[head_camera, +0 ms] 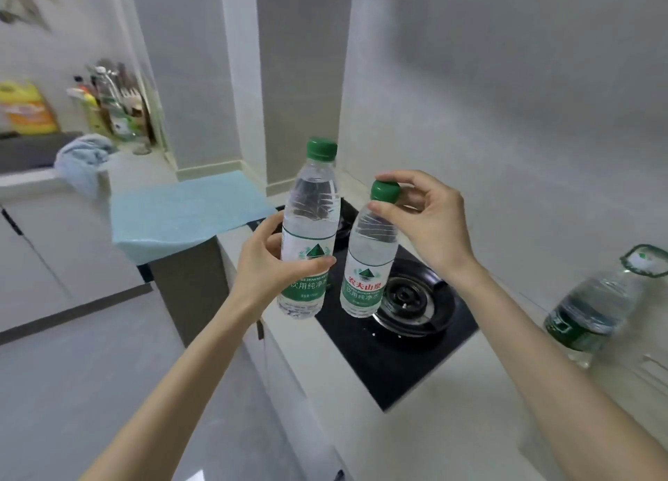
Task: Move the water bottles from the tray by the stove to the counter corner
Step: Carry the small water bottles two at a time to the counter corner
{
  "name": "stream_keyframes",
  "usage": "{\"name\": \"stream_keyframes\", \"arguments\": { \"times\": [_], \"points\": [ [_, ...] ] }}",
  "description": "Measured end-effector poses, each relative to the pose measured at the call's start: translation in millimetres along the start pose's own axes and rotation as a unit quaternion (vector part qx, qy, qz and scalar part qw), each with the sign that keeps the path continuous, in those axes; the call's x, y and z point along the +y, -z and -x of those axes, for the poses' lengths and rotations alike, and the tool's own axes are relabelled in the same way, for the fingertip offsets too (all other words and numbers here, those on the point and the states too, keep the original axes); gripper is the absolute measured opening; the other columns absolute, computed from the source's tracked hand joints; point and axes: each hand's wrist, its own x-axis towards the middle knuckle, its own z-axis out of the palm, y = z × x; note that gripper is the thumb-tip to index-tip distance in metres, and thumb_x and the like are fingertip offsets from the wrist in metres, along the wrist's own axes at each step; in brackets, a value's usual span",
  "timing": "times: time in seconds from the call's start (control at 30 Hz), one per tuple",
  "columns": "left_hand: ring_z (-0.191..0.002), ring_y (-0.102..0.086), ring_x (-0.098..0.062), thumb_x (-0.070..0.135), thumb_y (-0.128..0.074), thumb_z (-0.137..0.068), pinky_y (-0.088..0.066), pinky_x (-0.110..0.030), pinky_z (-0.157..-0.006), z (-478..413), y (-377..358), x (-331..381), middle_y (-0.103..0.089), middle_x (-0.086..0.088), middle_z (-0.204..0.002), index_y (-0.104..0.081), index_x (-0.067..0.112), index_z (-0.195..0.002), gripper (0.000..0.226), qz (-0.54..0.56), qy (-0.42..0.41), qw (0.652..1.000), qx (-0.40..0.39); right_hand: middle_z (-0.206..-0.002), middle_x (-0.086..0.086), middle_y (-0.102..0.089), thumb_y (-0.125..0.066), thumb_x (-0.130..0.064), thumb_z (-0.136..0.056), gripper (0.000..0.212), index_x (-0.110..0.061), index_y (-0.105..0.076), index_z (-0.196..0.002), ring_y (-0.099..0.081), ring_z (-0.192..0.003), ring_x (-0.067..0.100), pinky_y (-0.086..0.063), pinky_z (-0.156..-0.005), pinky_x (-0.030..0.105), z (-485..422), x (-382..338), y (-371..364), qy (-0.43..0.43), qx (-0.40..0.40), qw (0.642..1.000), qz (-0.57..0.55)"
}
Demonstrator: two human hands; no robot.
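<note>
the left hand grips the first water bottle round its middle, and the right hand pinches the second water bottle by its green cap. both bottles hang upright in the air, side by side, above the stove near the desk's front edge. a bigger bottle stands on the desk right of the stove, and a blue cloth covers the far left corner.

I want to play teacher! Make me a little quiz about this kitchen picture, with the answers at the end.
1. True or false: the left hand holds the left bottle by its cap.
2. Which part of the right bottle does the right hand pinch? A) the label B) the cap C) the base
3. Fill in: the black thing with a burner, seen below the bottles, is the ____.

Key
1. False: it grips the body, around the label.
2. B
3. stove
</note>
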Motion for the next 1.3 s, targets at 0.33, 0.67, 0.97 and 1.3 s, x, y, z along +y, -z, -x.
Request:
{"name": "stream_keyframes", "arguments": {
  "times": [0.33, 0.67, 0.97, 1.3],
  "points": [
    [-0.073, -0.072, -0.006, 0.006, -0.087, -0.063, -0.053, -0.014, -0.057, 2, 191, -23, -0.075, 0.014, -0.078, -0.055, 0.032, -0.112, 0.064, -0.017, 0.019, 0.993, 0.118, -0.092, -0.002, -0.076, -0.082, -0.009, -0.075, 0.032, -0.019, -0.071, -0.104, -0.073, -0.084, 0.011, -0.057, -0.082, 0.025, -32, -46, -187, 0.028, -0.105, 0.990, -0.092],
    [-0.076, -0.073, -0.010, 0.002, -0.088, -0.061, -0.053, -0.014, -0.058, 18, 375, -40, -0.076, 0.004, -0.084, -0.056, 0.028, -0.119, 0.071, -0.051, 0.028, 0.971, 0.231, -0.093, 0.004, -0.076, -0.082, -0.010, -0.074, 0.033, -0.020, -0.072, -0.105, -0.073, -0.086, 0.018, -0.058, -0.085, 0.037, -54, -96, -387, 0.051, -0.187, 0.966, -0.171],
    [-0.078, -0.073, -0.010, 0.004, -0.088, -0.060, -0.054, -0.015, -0.061, 27, 505, -66, -0.076, 0.006, -0.086, -0.059, 0.027, -0.115, 0.067, -0.073, 0.046, 0.934, 0.346, -0.094, 0.003, -0.075, -0.082, -0.010, -0.075, 0.033, -0.018, -0.070, -0.105, -0.074, -0.085, 0.015, -0.060, -0.082, 0.039, -77, -136, -547, 0.098, -0.279, 0.928, -0.225],
    [-0.083, -0.072, -0.010, 0.015, -0.092, -0.055, -0.055, -0.020, -0.068, -7, 657, -99, -0.075, 0.003, -0.091, -0.059, 0.027, -0.118, 0.072, -0.116, 0.058, 0.876, 0.465, -0.093, 0.003, -0.075, -0.081, -0.009, -0.076, 0.032, -0.013, -0.070, -0.106, -0.073, -0.084, 0.015, -0.059, -0.082, 0.036, -125, -173, -742, 0.127, -0.381, 0.872, -0.278]
  ]
}}
